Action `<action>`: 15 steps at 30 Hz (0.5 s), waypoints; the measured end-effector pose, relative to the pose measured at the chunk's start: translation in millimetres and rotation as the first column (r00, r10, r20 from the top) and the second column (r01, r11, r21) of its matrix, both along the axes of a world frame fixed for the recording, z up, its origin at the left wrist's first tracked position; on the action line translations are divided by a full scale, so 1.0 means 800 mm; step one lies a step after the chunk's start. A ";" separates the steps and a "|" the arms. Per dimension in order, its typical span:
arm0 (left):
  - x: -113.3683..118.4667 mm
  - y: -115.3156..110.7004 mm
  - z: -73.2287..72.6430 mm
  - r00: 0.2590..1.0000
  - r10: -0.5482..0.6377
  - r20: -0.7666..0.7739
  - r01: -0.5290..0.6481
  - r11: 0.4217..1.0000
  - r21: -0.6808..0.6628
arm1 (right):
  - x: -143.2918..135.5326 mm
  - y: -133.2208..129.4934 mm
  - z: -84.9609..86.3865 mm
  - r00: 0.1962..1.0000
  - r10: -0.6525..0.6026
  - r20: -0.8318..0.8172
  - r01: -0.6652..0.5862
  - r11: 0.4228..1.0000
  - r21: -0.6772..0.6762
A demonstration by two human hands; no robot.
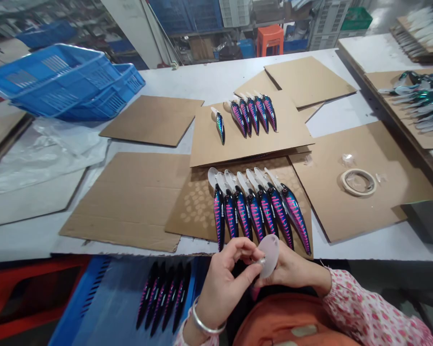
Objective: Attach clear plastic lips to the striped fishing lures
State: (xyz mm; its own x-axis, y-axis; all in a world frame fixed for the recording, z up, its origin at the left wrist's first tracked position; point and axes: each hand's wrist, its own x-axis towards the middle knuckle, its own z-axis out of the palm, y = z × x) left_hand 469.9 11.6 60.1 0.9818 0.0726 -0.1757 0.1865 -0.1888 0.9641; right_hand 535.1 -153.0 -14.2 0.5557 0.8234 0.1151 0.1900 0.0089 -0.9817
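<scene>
Low at the table's front edge, my two hands meet around a fishing lure with a frosted clear diving bill. My right hand is closed round its body, which is mostly hidden. My left hand pinches at the base of the bill, where a small whitish bit shows between thumb and fingertips; I cannot make out what it is. Just beyond my hands, a row of several blue, black and pink-striped fishing lures lies on a cardboard sheet, bills pointing away.
More lures lie on a raised cardboard piece. A tape roll and a dark block sit at right. Blue crates stand back left. Several lure bodies lie in a blue crate below the edge.
</scene>
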 end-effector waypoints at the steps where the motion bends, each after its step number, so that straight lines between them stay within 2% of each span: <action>1: 0.001 -0.001 -0.001 0.999 0.020 -0.038 -0.022 0.997 -0.072 | 0.000 0.000 0.000 1.000 0.005 0.005 -0.005 1.000 0.006; 4: 0.001 -0.003 -0.005 0.991 0.065 -0.121 -0.094 0.963 -0.252 | 0.001 0.000 0.001 1.000 -0.008 -0.011 0.008 1.000 0.019; 7: -0.001 -0.003 -0.012 0.983 0.066 -0.169 -0.125 0.922 -0.367 | 0.000 -0.001 0.000 0.999 0.002 -0.039 -0.001 0.999 0.035; 11: -0.003 -0.001 -0.020 0.976 0.091 -0.199 -0.164 0.905 -0.392 | -0.001 -0.003 -0.004 1.000 0.015 -0.020 -0.015 1.000 -0.002; 15: -0.005 -0.001 -0.020 0.975 0.117 -0.190 -0.179 0.918 -0.353 | -0.002 -0.005 -0.010 0.999 0.037 0.013 -0.036 0.996 -0.081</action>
